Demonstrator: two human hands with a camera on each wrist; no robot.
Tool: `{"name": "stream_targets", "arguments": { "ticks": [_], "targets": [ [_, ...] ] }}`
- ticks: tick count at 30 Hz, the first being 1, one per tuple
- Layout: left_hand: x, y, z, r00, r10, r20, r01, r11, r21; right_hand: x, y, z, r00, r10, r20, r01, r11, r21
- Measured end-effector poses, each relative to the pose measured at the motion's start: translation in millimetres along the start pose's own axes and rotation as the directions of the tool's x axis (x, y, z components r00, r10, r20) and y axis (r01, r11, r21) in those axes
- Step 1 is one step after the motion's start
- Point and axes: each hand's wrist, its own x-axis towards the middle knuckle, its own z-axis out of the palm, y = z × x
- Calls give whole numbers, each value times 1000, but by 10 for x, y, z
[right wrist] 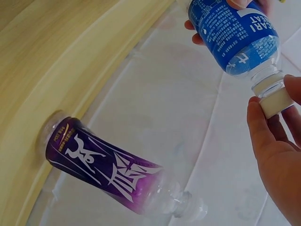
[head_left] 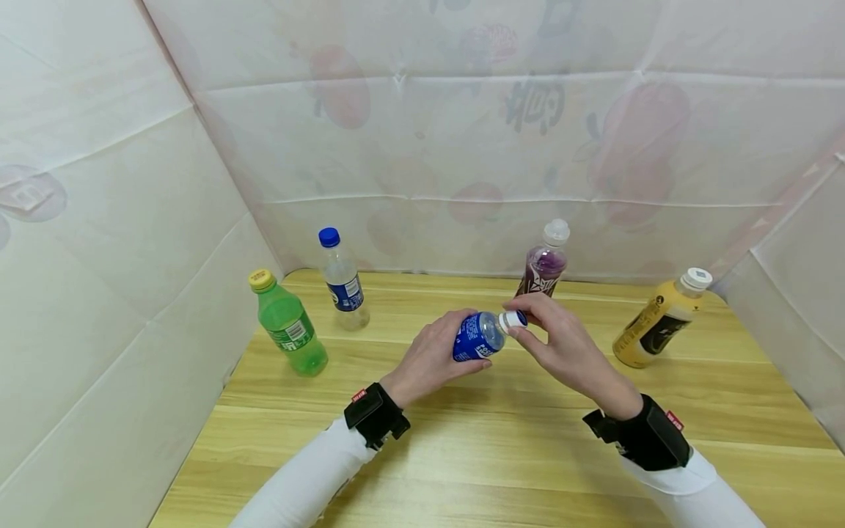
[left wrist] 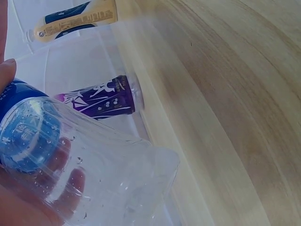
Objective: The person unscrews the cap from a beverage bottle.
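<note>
Tilted on its side over the table, a clear plastic drink bottle with a blue label (head_left: 474, 339) points its neck to the right. My left hand (head_left: 432, 350) grips it round the label, and its clear base part (left wrist: 108, 165) fills the lower left wrist view. With thumb and fingers, my right hand (head_left: 568, 341) pinches the white cap (right wrist: 275, 101) at the neck. The bottle looks drained, with only droplets inside. Behind my right hand stands a purple-labelled bottle (head_left: 545, 265), partly covered by that hand in the head view.
A green bottle with a yellow cap (head_left: 293, 330) and a clear bottle with a blue cap (head_left: 345, 286) stand on the left of the wooden table (head_left: 449, 462). On the right is a yellow bottle with a white cap (head_left: 660, 323). White sheeting (head_left: 409, 147) hangs behind.
</note>
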Motion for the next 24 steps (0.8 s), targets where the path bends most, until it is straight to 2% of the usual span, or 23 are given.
{"name": "stream_targets", "arguments": {
  "ticks": [9, 12, 16, 20, 24],
  "targets": [
    [-1, -17, 12, 1000, -2, 18, 2, 1000, -11, -9, 24, -5, 999, -49, 16, 49, 999, 19],
    [3, -21, 13, 1000, -1, 19, 1, 1000, -10, -9, 23, 1, 999, -39, 20, 38, 999, 34],
    [6, -16, 9, 1000, 3, 18, -3, 1000, -7, -3, 6, 6, 998, 59, 14, -60, 997, 54],
    [8, -11, 6, 1000, 9, 13, -9, 1000, -3, 4, -12, 0, 982, 186, -39, -185, 983, 16],
    [7, -10, 1, 1000, 17, 5, -17, 1000, -2, 16, -24, -2, 969, 234, -79, -239, 970, -51]
  ]
}}
